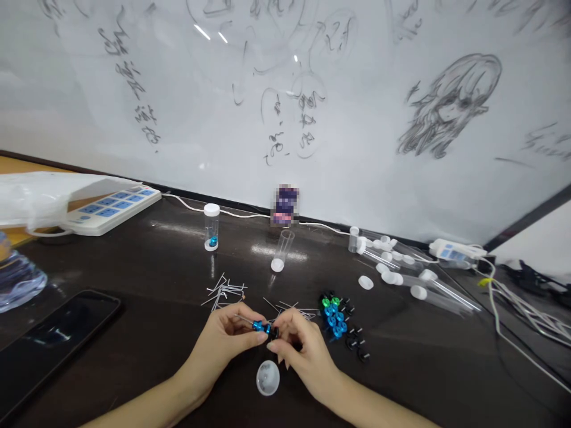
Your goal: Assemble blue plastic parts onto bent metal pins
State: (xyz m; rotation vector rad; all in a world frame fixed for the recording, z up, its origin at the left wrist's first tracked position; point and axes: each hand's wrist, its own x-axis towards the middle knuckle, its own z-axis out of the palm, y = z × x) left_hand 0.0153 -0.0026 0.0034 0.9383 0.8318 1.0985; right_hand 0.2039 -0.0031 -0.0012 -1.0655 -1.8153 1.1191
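Note:
My left hand (227, 339) pinches a thin metal pin (244, 321) that carries a blue nut (259, 326). My right hand (300, 345) pinches a small black part (273, 333) against the end of that pin. Both hands hover just above the dark table (134, 279). Below them lies a clear round cap (268, 378). A heap of blue, green and black small parts (335, 318) sits right of my right hand. Loose bent metal pins (225, 290) lie just beyond my left hand.
A capped vial holding a blue part (211, 226) stands upright; an open tube (282, 249) lies near it. Several clear tubes and white caps (401, 274) lie at the right. A phone (49, 339), a water bottle (18, 276), a power strip (111, 208) and cables (526, 309) border the table.

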